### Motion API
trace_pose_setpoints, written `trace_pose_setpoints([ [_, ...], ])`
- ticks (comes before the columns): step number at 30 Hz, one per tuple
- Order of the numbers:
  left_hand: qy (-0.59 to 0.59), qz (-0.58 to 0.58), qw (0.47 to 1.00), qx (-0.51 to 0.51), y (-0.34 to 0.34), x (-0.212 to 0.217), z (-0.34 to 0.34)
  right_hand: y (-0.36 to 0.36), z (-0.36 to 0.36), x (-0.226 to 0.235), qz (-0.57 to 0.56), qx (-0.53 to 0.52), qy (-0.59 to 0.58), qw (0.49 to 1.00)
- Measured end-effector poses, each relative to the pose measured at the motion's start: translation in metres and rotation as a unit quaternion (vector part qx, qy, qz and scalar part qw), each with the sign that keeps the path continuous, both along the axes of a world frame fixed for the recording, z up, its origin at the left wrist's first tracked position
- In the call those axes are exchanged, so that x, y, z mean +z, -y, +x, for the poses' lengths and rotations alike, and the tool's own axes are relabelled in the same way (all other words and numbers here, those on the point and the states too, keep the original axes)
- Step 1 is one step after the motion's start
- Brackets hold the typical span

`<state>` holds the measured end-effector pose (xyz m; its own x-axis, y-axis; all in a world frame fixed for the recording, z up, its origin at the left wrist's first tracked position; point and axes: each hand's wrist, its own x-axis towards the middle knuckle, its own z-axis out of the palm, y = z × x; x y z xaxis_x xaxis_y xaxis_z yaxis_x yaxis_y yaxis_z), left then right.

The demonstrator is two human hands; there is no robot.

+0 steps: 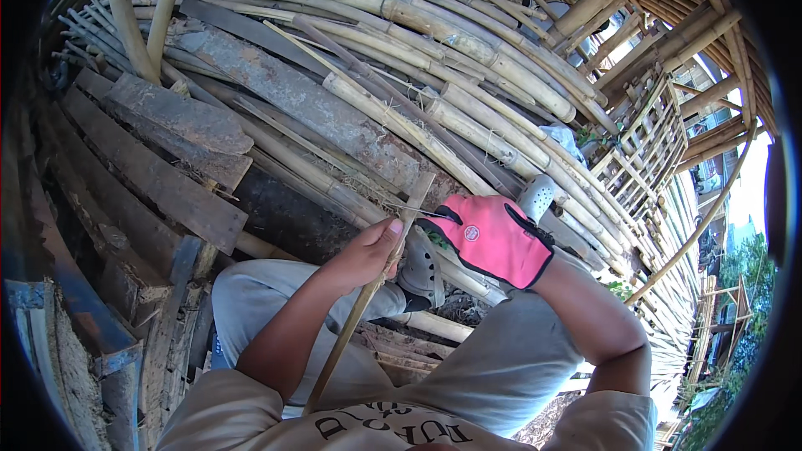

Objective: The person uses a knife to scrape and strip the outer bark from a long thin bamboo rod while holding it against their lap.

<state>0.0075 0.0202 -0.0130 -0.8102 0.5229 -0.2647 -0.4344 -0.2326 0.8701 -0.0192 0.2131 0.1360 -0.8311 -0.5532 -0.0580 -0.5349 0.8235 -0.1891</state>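
**Splitting-style grip on a thin bamboo strip, both hands on it**

Gripping the bamboo strip [359, 317] with our bare left hand [365, 255], fingers wrapped shut around it and thumb laid along the top. The strip runs from that fist down toward our chest and up past it to a flat, wider end just above the thumb.

Right beside that grip, our right hand [494, 238] in the pink glove [501, 242] is closed around something dark. A thin dark blade [424, 212] pokes out of the glove toward the strip and meets it just above the left thumb. We can't tell what the handle looks like, the glove hides it.

Under both hands is a grey clog [422, 271] on our foot, and a second pale clog [536, 196] peeks out just behind the glove. Our knees in light grey trousers [501, 359] sit below the grip.

Further out, beyond the hands, lies a big pile of bamboo poles [434, 50], with weathered wooden planks [167, 159] off to the left of the grip. A bamboo lattice frame [647, 146] stands past the glove on the right.
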Motion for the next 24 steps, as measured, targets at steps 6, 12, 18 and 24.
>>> trace_pose_setpoints([
  [6,0.12,0.102,0.988,-0.011,-0.004,0.0,-0.002,0.003,-0.011,-0.029,0.074,0.023,-0.002,0.997],
  [12,0.181,0.271,0.944,-0.057,-0.008,-0.008,-0.004,-0.004,-0.035,-0.066,0.075,0.071,0.0,0.995],
  [18,0.199,0.221,0.955,-0.005,-0.017,-0.011,0.006,-0.007,-0.029,-0.066,0.081,0.039,0.025,0.996],
  [24,0.195,0.218,0.956,-0.027,-0.031,-0.006,0.025,-0.024,-0.028,-0.059,0.109,0.091,0.07,0.987],
])
